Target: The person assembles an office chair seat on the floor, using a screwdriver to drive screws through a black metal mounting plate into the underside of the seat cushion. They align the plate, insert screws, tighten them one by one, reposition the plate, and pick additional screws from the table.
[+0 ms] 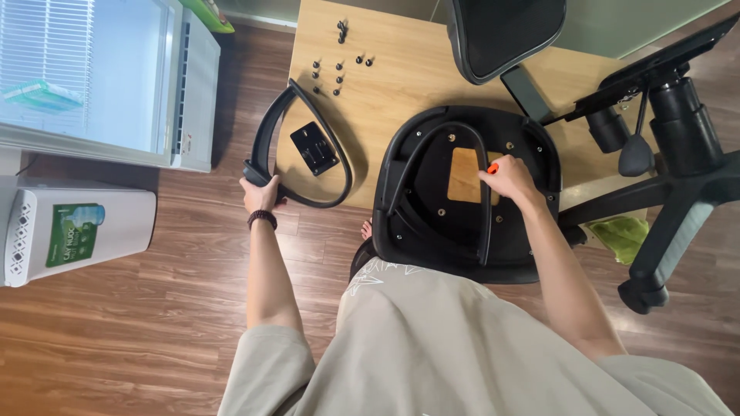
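Left hand (260, 194) grips armrest (287, 146) overhanging table edge (287, 166); right hand (509, 176) on seat (432, 223).

Bright, even indoor light, soft shadows beside the parts, sharp focus, and slight wide-angle bending at the edges.

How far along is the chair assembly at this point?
Early. One armrest lies on the upturned seat, where the right hand holds an orange-handled tool. The left hand grips the second armrest, still loose on the table. Left to go: the screws, black plate, backrest and wheeled base, all unattached.
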